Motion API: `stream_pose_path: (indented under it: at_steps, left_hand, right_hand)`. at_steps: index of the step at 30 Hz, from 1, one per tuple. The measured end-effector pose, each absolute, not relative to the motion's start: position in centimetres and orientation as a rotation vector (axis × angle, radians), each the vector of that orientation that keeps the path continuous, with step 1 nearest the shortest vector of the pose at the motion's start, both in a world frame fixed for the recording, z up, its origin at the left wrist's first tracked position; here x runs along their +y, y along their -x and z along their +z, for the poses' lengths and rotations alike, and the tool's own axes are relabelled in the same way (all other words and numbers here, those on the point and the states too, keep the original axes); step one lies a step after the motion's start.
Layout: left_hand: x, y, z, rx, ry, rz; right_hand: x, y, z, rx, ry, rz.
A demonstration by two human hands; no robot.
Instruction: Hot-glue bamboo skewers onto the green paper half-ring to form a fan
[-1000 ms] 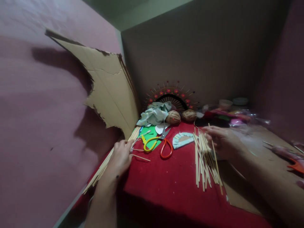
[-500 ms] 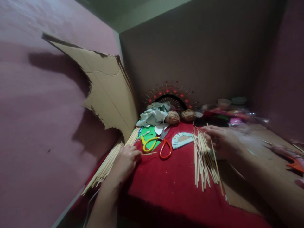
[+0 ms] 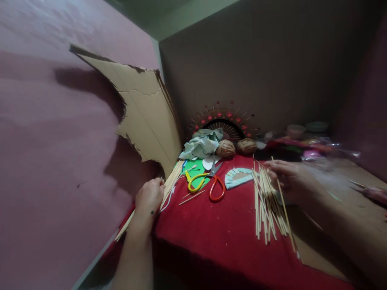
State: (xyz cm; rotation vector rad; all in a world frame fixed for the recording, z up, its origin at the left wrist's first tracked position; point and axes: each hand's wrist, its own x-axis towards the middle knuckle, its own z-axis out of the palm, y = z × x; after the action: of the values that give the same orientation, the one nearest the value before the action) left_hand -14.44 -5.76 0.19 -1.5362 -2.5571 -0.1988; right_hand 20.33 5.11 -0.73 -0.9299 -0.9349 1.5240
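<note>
Pinching one thin stick (image 3: 286,209) in the right grip (image 3: 275,172), right by the loose stick pile (image 3: 263,213).
Got the left grip (image 3: 149,195) curled over at the long stick bundle (image 3: 174,179) by the pink wall (image 3: 60,161), can't tell if pinching any. Between the two grips on the red worktop (image 3: 205,231): open scissors (image 3: 212,175) with two short sticks (image 3: 192,197) just beside, plus a cloth-wrapped half-ring (image 3: 232,178) near the pile.

The scissors (image 3: 211,182) at centre pair one yellow handle with one red. Beneath them spreads deep red cloth (image 3: 205,229); the left wall (image 3: 54,161) is mauve-pink.
</note>
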Motion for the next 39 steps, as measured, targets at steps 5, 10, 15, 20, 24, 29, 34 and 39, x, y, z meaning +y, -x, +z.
stream_pose_path:
  at_steps: [5, 10, 15, 20, 24, 29, 34, 39]
  left_hand:
    - [-5.2, 15.1, -0.4, -2.640, 1.512, -0.074]
    - [-4.4, 14.8, -0.4, -2.665, 1.467, -0.020]
    - [-5.0, 14.7, 0.5, -2.703, 1.402, 0.019]
    - [-8.7, 14.1, 1.3, -2.700, 1.359, 0.043]
    - [-11.6, 12.3, 2.6, -2.599, 1.337, -0.395]
    - [-9.5, 6.5, 4.0, -2.215, 2.181, -1.511]
    - [-4.0, 0.5, 2.8, -1.859, 2.766, -1.884]
    - [-1.8, -1.6, 1.1, -1.667, 2.906, -1.936]
  right_hand:
    - [4.9, -20.4, -0.8, -0.925, 0.866, 1.584]
    - [5.0, -20.4, -1.0, -0.948, 0.857, 1.581]
    - [4.9, -20.5, -0.9, -0.970, 0.874, 1.539]
    - [5.0, -20.4, -0.8, -0.971, 0.862, 1.542]
    - [4.7, -20.2, -0.4, -0.975, 0.804, 1.560]
    - [2.4, -19.3, 1.1, -1.137, 0.629, 1.496]
    - [0.5, -18.7, 2.8, -1.276, 0.531, 1.219]
    - [0.7, -18.1, 3.3, -1.288, 0.506, 1.139]
